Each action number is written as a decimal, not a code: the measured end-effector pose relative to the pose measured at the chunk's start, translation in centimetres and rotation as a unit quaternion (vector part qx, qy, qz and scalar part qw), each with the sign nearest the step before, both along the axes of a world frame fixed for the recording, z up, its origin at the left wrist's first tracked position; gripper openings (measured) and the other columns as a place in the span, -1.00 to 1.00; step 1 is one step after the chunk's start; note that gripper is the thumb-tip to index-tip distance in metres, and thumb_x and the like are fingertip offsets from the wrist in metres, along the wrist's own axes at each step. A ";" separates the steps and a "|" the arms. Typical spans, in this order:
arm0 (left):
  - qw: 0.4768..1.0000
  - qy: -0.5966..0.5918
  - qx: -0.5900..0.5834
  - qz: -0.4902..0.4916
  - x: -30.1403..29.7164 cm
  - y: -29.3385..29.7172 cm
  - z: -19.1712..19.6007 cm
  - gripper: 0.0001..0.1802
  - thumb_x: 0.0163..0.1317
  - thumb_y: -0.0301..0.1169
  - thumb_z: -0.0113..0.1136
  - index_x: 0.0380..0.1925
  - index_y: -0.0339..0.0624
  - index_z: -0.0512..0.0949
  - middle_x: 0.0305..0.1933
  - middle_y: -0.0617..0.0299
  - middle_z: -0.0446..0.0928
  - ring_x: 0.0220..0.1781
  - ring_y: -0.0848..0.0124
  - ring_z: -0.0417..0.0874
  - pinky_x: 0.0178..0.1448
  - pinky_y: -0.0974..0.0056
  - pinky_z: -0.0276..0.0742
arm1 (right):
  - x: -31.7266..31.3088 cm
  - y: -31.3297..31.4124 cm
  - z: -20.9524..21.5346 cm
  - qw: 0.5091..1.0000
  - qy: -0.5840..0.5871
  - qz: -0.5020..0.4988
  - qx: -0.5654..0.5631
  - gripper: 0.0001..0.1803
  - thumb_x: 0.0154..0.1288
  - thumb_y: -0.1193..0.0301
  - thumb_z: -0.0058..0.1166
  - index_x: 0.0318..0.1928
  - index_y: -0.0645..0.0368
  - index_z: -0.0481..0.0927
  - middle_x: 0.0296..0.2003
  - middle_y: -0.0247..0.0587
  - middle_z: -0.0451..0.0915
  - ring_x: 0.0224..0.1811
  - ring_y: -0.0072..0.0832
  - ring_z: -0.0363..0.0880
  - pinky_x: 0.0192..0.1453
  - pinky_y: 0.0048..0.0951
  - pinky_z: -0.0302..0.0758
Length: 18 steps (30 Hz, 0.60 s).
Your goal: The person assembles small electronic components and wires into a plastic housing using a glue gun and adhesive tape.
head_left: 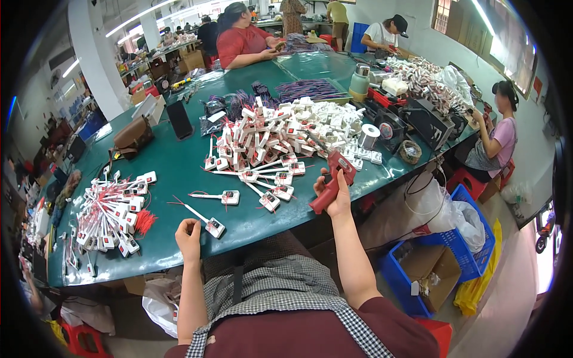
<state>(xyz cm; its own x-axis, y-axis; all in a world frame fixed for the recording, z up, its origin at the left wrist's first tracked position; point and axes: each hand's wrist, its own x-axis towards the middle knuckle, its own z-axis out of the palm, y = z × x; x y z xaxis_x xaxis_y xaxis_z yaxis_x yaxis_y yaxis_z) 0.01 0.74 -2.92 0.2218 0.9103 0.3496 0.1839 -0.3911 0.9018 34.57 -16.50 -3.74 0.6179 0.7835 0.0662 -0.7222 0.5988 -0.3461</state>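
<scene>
My right hand [338,194] is wrapped round the handle of a red soldering gun [340,169], its tip directed up and left toward the pile. At the table's near edge my left hand [189,237] has its thumb and fingers pinched together; anything between them is too small to make out. Just right of it lies a white plastic piece [215,227] with a square head, a dark inset, a thin stem and red wires. A similar white piece [230,197] lies a little farther off. Beyond it is a large heap of such white pieces [256,140].
A bundle of wired white pieces [107,218] and cut red wires [145,222] lie at left. A solder spool [369,136] stands right of the heap. Behind are a phone [179,119], a brown bag [132,138] and a green flask [360,82]. Co-workers sit around the green table [173,161].
</scene>
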 end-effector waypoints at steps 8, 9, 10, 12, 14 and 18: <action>1.000 0.004 -0.020 -0.009 -1.5 -0.7 -0.5 -0.93 0.11 -0.54 0.13 -0.50 -0.31 0.47 -0.51 0.40 0.42 -0.43 0.64 0.37 -0.32 0.51 0.29 | -1.0 -0.5 0.1 1.000 -0.005 -0.002 -0.022 -0.51 0.22 0.08 0.03 -0.03 0.20 0.38 -0.18 -0.24 0.48 -0.29 -0.48 0.49 -0.21 -0.39 0.50; 1.000 -0.024 -0.009 -0.002 -1.6 -0.6 -0.8 -0.91 0.08 -0.55 0.14 -0.54 -0.32 0.46 -0.56 0.40 0.40 -0.47 0.64 0.34 -0.38 0.50 0.28 | -0.8 -0.4 0.0 1.000 -0.004 -0.004 -0.029 -0.50 0.22 0.06 0.02 -0.01 0.19 0.37 -0.18 -0.25 0.48 -0.31 -0.49 0.48 -0.25 -0.42 0.49; 1.000 -0.018 -0.012 -0.003 -1.6 -0.5 -0.8 -0.92 0.07 -0.56 0.14 -0.53 -0.33 0.46 -0.54 0.37 0.41 -0.45 0.63 0.36 -0.33 0.49 0.31 | -0.4 -0.4 -0.5 0.999 0.014 0.007 -0.036 -0.49 0.21 0.06 0.03 0.01 0.17 0.36 -0.16 -0.26 0.47 -0.33 -0.51 0.45 -0.30 -0.48 0.46; 1.000 -0.024 0.000 -0.019 -1.3 -0.4 -0.4 -0.93 0.04 -0.57 0.16 -0.50 -0.33 0.46 -0.48 0.31 0.45 -0.42 0.58 0.41 -0.28 0.46 0.36 | 0.1 -0.7 -0.4 1.000 0.015 0.020 -0.014 -0.50 0.22 0.11 0.05 0.03 0.18 0.35 -0.12 -0.29 0.45 -0.39 -0.60 0.38 -0.36 -0.59 0.42; 0.999 -0.020 0.018 -0.023 -0.8 -0.4 0.6 -0.93 -0.02 -0.59 0.16 -0.51 -0.32 0.46 -0.42 0.26 0.48 -0.38 0.53 0.45 -0.27 0.44 0.37 | 0.0 -1.3 0.5 0.999 -0.004 0.053 0.000 -0.53 0.22 0.18 0.06 0.04 0.19 0.34 -0.13 -0.33 0.44 -0.45 -0.64 0.31 -0.46 -0.68 0.33; 0.999 0.011 0.031 -0.024 -0.5 -0.6 1.5 -0.91 -0.09 -0.54 0.19 -0.54 -0.28 0.49 -0.25 0.14 0.57 -0.14 0.26 0.50 -0.02 0.30 0.35 | -5.4 -3.1 4.1 0.991 -0.096 0.077 -0.053 -0.51 0.28 0.15 -0.03 0.00 0.34 0.34 -0.15 -0.18 0.47 -0.55 -0.64 0.22 -0.58 -0.65 0.20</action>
<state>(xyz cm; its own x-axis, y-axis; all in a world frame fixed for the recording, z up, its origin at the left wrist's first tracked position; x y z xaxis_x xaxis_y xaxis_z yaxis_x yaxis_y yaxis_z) -0.51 0.15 -1.37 0.2733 0.8751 0.3994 0.1821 -0.4548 0.8718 29.15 -19.63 0.33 0.4748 0.8762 0.0830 -0.7171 0.4398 -0.5407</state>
